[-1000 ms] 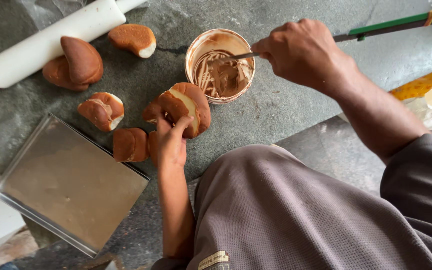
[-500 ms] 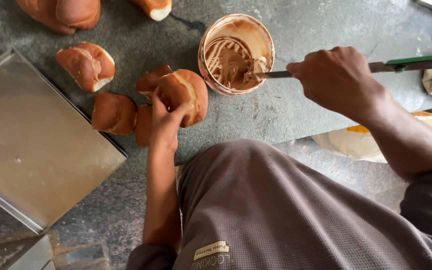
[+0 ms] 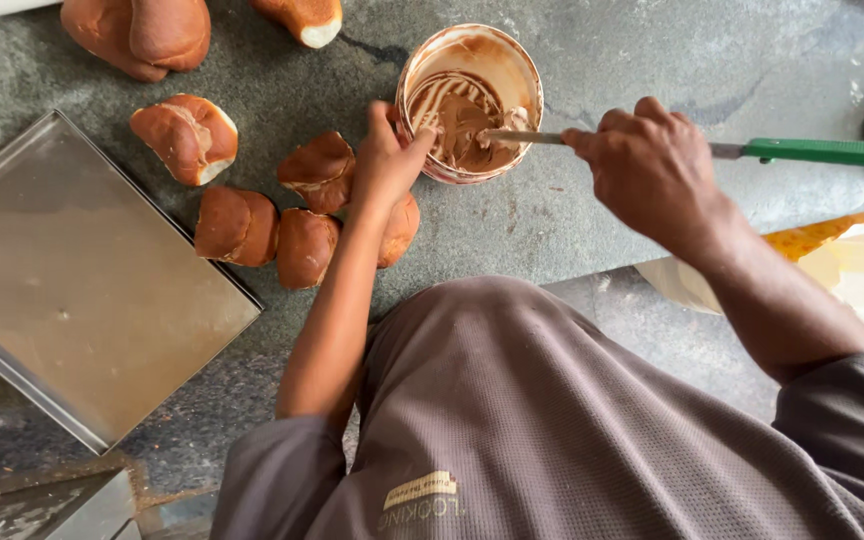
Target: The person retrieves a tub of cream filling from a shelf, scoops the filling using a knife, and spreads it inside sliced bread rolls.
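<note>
— So, what are the hands on?

— The right hand (image 3: 657, 175) has its fingers wrapped tight round a knife (image 3: 712, 150) with a green handle; the blade end sits inside a round tub (image 3: 469, 100) of brown spread, which stands on the grey stone worktop (image 3: 632, 60) toward its far edge. The left hand (image 3: 384, 165) reaches up to the tub's near-left side, fingers held close together, tips against the rim.

— And the bread?

— Brown buns. One bun (image 3: 319, 170) lies just left of the left hand, and another (image 3: 399, 228) is partly hidden under the wrist. Two more (image 3: 237, 225) (image 3: 307, 247) sit side by side, touching, a little nearer the worktop's front edge. A split bun (image 3: 187, 135) lies further left, and others (image 3: 137, 35) are at the far edge.

— Anything else?

— A flat metal tray (image 3: 82, 300) lies at the left, just beside the buns. At the right edge there is a pale bag on something yellow (image 3: 852, 260).
</note>
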